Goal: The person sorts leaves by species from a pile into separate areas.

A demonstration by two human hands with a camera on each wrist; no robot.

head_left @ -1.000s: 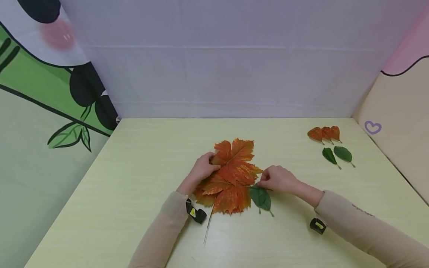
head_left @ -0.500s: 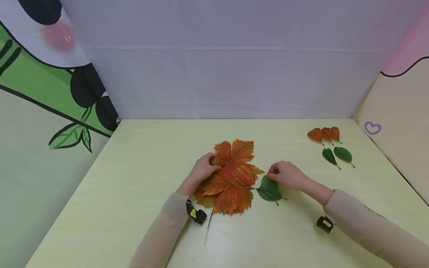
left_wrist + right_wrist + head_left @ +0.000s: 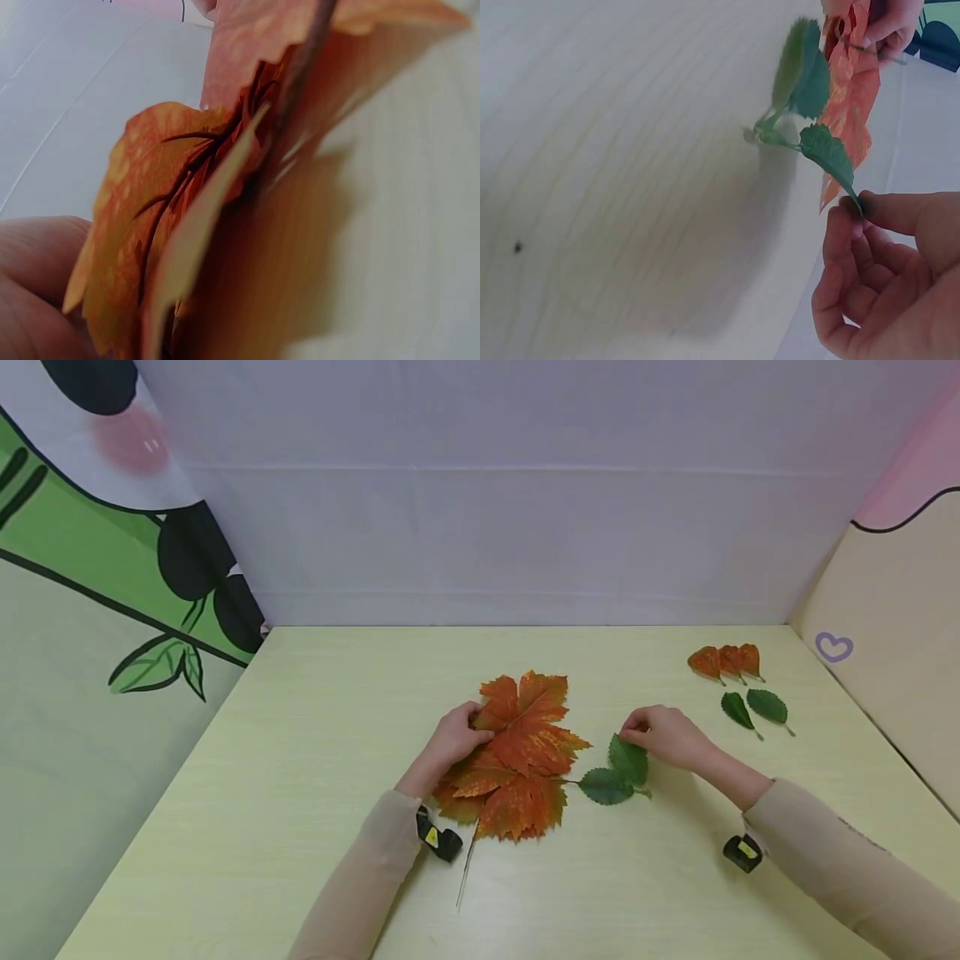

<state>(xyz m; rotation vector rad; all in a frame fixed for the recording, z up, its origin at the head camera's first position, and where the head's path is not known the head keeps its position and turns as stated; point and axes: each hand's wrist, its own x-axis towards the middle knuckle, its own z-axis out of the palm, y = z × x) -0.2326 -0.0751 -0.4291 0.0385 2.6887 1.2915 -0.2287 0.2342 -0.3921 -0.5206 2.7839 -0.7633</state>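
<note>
At the table's middle lies a bunch of orange maple leaves [image 3: 528,727], overlapping one another, with thin stems [image 3: 467,868] toward the near edge. My left hand [image 3: 453,735] grips the bunch at its left side, thumb on top; the other fingers are partly hidden under it. In the left wrist view the leaves' undersides and dark veins [image 3: 176,184] show. My right hand [image 3: 667,737] pinches the tip of a green leaf [image 3: 829,155] between thumb and forefinger, tilting it up off the table. A second green leaf [image 3: 606,786] lies between it and the maple leaves.
At the back right of the table [image 3: 337,693], several small loose leaves lie apart: orange leaves [image 3: 705,662] in a row and green leaves [image 3: 767,703] in front of them. A pale cloth wall [image 3: 525,543] stands behind the table, with printed side panels.
My right hand has moved right and slightly away, drawing the green leaf with it. The two green leaves now stand apart from each other. My left hand stays put.
</note>
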